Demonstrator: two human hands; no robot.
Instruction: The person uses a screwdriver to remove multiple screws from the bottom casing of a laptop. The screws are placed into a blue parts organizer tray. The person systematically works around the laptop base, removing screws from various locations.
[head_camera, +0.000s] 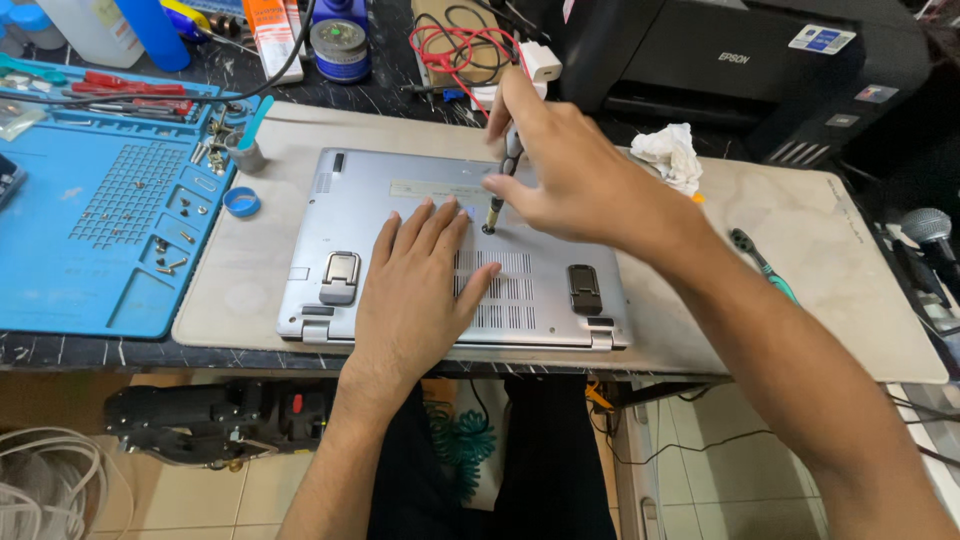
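At the centre of the frame a silver laptop (400, 200) lay upside down on a pale beige work mat (800, 260), its underside facing up with vent slots near the lower middle and two hinged stands, a silver one toward the lower left and a dark one toward the lower right. The left hand (415, 290) rested flat on the laptop's base, fingers spread and released, palm pressing over the vent area and grasping nothing. The right hand (560, 175) came in from the right side of the frame and was closed around a slim screwdriver (503, 185), held nearly upright, its tip touching the base just above the left hand's fingertips. In the left part of the frame a blue repair mat (90, 270) held scattered small screws, with red-handled tools along its upper edge; a small blue cap (241, 202) and a grey cup (246, 155) sat between it and the laptop. A crumpled white tissue (668, 155) lay in the upper right, just in front of a black printer (740, 60), and a green-handled tool (765, 265) rested on the beige mat at the right.
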